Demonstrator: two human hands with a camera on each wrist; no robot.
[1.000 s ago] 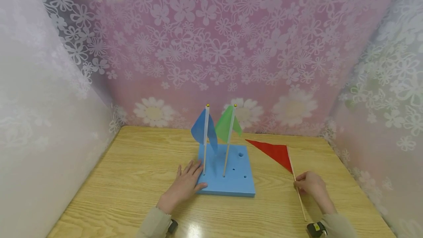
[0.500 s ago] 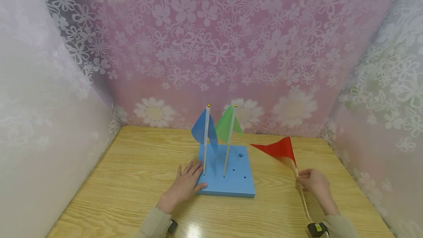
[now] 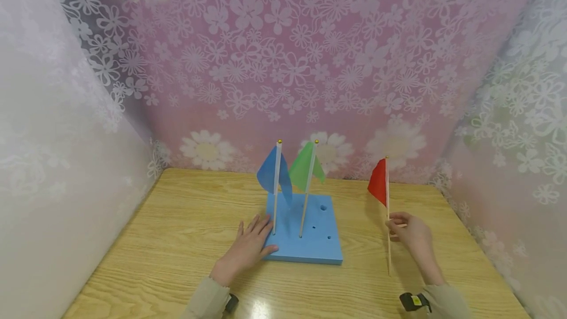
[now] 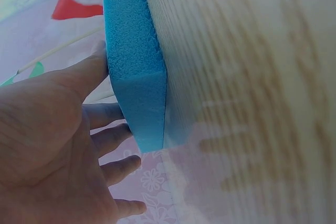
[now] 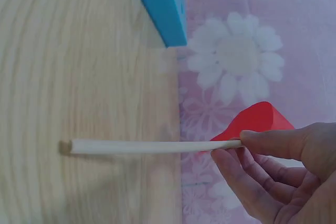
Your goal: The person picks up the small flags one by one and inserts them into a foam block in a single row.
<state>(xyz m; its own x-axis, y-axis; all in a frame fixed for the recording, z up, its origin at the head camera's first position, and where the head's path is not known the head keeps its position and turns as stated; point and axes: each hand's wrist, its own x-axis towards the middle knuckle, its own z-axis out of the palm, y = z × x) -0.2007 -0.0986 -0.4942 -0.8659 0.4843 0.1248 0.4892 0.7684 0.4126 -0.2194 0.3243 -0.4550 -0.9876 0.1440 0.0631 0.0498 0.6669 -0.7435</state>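
Note:
Between thumb and fingers my right hand (image 3: 411,235) pinches the stick of a red flag (image 3: 378,182), which stands about upright to the right of a blue foam board (image 3: 288,251). In the right wrist view the bare lower stick (image 5: 142,147) points away from the fingers over the table. My left hand (image 3: 248,247) rests with spread, straight fingers on the board's left edge; the left wrist view shows its thumb and fingers touching the foam (image 4: 134,40). Upright in the board's holes are a blue flag (image 3: 267,171) and a green flag (image 3: 302,166).
Several holes show in the right part of the board, one larger hole (image 3: 323,207) near its back corner. The wood-grain table (image 3: 186,220) ends at a flowered pink backdrop (image 3: 283,63), with pale cloth walls on both sides.
The red flag has gone from slanting low over the table to upright, its gold tip now highest. My right hand has risen slightly and moved a little left; my left hand has stayed still.

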